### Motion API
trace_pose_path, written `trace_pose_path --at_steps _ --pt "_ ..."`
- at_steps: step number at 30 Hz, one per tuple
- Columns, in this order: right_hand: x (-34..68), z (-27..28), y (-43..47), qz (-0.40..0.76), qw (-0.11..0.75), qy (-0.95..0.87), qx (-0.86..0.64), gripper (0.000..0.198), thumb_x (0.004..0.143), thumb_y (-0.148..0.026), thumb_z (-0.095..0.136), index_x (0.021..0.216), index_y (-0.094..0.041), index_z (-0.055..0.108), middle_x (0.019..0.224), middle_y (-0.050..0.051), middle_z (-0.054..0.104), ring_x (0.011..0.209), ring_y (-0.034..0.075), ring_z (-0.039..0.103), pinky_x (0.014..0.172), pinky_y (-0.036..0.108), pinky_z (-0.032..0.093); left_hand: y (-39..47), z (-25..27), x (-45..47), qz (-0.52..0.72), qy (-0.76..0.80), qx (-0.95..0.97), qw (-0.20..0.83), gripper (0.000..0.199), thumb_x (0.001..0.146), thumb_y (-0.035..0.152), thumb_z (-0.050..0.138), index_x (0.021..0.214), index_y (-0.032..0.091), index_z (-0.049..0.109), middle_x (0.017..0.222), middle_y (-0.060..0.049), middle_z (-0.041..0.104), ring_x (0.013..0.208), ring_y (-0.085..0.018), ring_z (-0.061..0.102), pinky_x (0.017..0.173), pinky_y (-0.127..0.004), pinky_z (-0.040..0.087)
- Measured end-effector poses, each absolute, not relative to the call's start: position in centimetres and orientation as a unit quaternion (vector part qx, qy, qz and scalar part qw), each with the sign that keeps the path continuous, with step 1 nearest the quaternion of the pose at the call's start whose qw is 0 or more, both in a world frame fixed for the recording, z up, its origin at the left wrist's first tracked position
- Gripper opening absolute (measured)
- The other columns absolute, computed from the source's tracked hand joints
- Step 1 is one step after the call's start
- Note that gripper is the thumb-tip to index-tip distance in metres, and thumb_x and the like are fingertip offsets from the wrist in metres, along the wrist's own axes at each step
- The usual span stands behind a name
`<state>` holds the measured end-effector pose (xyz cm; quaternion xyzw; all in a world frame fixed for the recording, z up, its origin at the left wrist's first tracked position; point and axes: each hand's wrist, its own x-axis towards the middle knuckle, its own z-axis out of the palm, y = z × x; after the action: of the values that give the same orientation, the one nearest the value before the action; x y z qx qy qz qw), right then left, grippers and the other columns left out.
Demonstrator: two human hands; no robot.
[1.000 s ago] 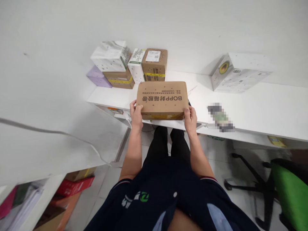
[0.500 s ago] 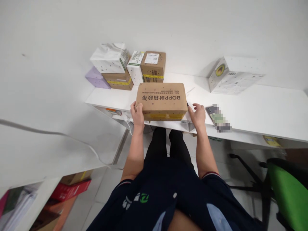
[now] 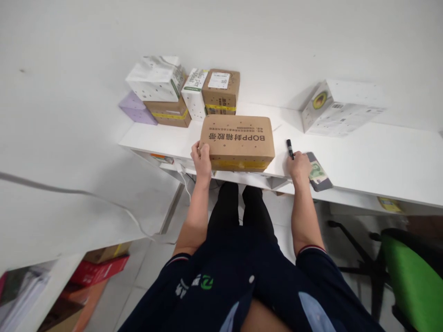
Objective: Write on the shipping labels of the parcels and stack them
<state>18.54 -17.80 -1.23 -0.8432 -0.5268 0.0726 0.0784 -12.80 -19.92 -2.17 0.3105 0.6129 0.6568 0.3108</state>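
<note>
A brown cardboard box (image 3: 238,138) with black printing and yellow tape along its near side sits at the front edge of the white desk (image 3: 349,157). My left hand (image 3: 201,157) grips its left end, the thumb at the top near corner. To the right of the box, my right hand (image 3: 299,165) is closed around a black marker (image 3: 290,147), whose upper end points away from me. Beside that hand lies a dark phone (image 3: 323,184) with a green banknote-like picture on it, partly covered by the hand.
Several boxes stand at the back left: a white box (image 3: 154,83), a purple box (image 3: 138,108) and a labelled brown carton (image 3: 221,92) among them. A white avocado-print box (image 3: 341,108) is at the back right. A green chair (image 3: 411,272) stands at lower right; a cable (image 3: 104,200) hangs at left.
My right hand has moved right, away from the box's right end, to beside the phone, and the marker now shows clearly in it. The box has shifted slightly right, my left hand still on it.
</note>
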Motion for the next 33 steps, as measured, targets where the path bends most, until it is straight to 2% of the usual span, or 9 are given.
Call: trace_pose_path --at_steps 4,8,10,12,15,20,26,30,33 --pt "19.5 -1.1 -18.2 0.078 0.129 -0.521 -0.840 0.036 0.091 -0.031 0.055 0.122 -0.014 0.065 0.121 0.020 0.062 0.109 0.032 0.063 0.092 0.045 0.048 -19.2 -2.3 -11.8 0.657 0.604 0.318 0.321 0.036 0.086 0.044 0.062 0.115 0.023 0.057 0.122 -0.007 0.058 0.114 -0.021 0.057 0.102 -0.037 0.046" --pt "18.0 -1.7 -19.2 0.098 0.334 -0.547 -0.761 0.036 0.094 -0.038 0.049 0.115 -0.015 0.067 0.109 0.015 0.067 0.101 0.025 0.063 0.092 0.041 0.049 -19.1 -2.4 -11.4 0.661 0.598 0.319 0.321 0.034 0.086 0.042 0.061 0.113 0.023 0.058 0.120 -0.006 0.059 0.113 -0.020 0.057 0.101 -0.036 0.047" --pt "16.5 -2.3 -20.1 0.176 0.434 -0.555 -0.688 0.044 0.097 -0.047 0.041 0.112 -0.016 0.068 0.101 0.011 0.069 0.091 0.021 0.064 0.086 0.037 0.052 -19.2 -2.3 -11.4 0.661 0.600 0.321 0.318 0.034 0.086 0.043 0.060 0.113 0.023 0.058 0.120 -0.006 0.059 0.113 -0.020 0.057 0.102 -0.037 0.046" --pt "15.0 -3.1 -21.1 0.266 0.484 -0.548 -0.628 0.056 0.098 -0.058 0.033 0.115 -0.018 0.067 0.103 0.010 0.071 0.089 0.020 0.065 0.082 0.035 0.053 -19.3 -2.3 -11.4 0.659 0.599 0.326 0.318 0.035 0.087 0.046 0.061 0.114 0.023 0.057 0.120 -0.006 0.060 0.115 -0.021 0.057 0.103 -0.037 0.046" --pt "13.4 -4.4 -22.4 0.332 0.499 -0.538 -0.592 0.068 0.096 -0.068 0.025 0.119 -0.020 0.067 0.118 0.010 0.070 0.106 0.023 0.064 0.091 0.038 0.052 -19.4 -2.2 -11.5 0.662 0.582 0.333 0.336 0.042 0.087 0.054 0.061 0.115 0.023 0.056 0.121 -0.007 0.061 0.119 -0.022 0.057 0.105 -0.036 0.046" --pt "13.4 -5.5 -23.4 0.336 0.505 -0.559 -0.566 0.072 0.095 -0.071 0.024 0.130 -0.021 0.062 0.137 0.011 0.061 0.126 0.025 0.056 0.108 0.045 0.044 -20.1 -1.7 -11.1 0.686 0.499 0.342 0.405 0.061 0.087 0.075 0.047 0.118 0.024 0.060 0.129 -0.008 0.062 0.129 -0.023 0.054 0.109 -0.036 0.046" --pt "14.3 -3.5 -23.7 0.292 0.524 -0.568 -0.563 0.069 0.096 -0.071 0.018 0.135 -0.030 0.058 0.130 0.008 0.061 0.123 0.025 0.054 0.101 0.047 0.048 -22.2 0.1 -11.1 0.646 0.514 0.324 0.463 0.079 0.080 0.088 0.036 0.128 0.030 0.059 0.130 -0.008 0.065 0.125 -0.027 0.059 0.098 -0.041 0.053" --pt "14.0 -1.3 -23.9 0.233 0.536 -0.584 -0.564 0.069 0.097 -0.070 0.017 0.131 -0.030 0.061 0.116 0.007 0.062 0.112 0.023 0.055 0.103 0.049 0.045 -23.1 1.2 -11.8 0.640 0.518 0.366 0.434 0.082 0.082 0.087 0.034 0.138 0.031 0.053 0.130 -0.008 0.066 0.124 -0.026 0.060 0.102 -0.042 0.051" --pt "13.5 -0.4 -23.8 0.209 0.535 -0.581 -0.577 0.071 0.097 -0.071 0.016 0.128 -0.027 0.062 0.107 0.007 0.060 0.107 0.023 0.055 0.101 0.048 0.045 -23.3 1.3 -12.3 0.638 0.534 0.394 0.390 0.082 0.084 0.085 0.033 0.142 0.031 0.051 0.138 -0.008 0.061 0.130 -0.026 0.056 0.109 -0.044 0.046"
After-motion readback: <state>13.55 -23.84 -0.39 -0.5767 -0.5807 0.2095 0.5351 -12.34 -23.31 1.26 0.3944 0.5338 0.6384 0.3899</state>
